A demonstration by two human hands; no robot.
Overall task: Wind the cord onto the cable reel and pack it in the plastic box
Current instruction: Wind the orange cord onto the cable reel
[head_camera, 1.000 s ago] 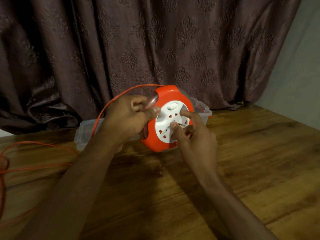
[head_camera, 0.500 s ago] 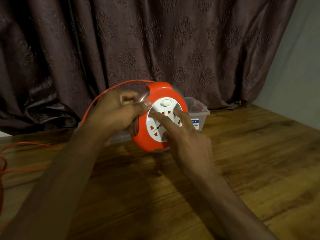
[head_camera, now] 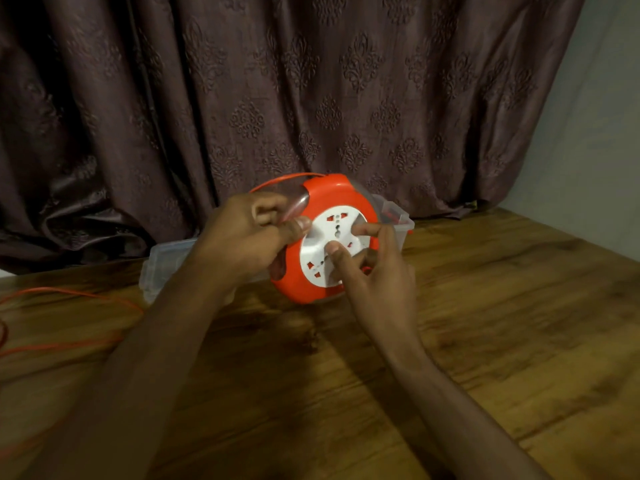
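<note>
An orange cable reel (head_camera: pixel 327 199) with a white socket face stands on edge above the wooden table. My left hand (head_camera: pixel 249 237) grips its left rim, thumb on the front. My right hand (head_camera: pixel 377 282) has its fingers pressed on the white face. The orange cord (head_camera: pixel 69 294) leaves the reel's top, arcs behind my left hand and lies in loose loops at the table's left edge. The clear plastic box (head_camera: pixel 398 223) stands behind the reel, mostly hidden by it and my hands.
A dark patterned curtain (head_camera: pixel 277 98) hangs close behind the box. The wooden table (head_camera: pixel 485 323) stretches to the right and toward me. A pale wall (head_camera: pixel 606 133) is at the far right.
The white face has turned under my right fingers, and the socket holes sit at new angles. The loose cord on the left has shifted.
</note>
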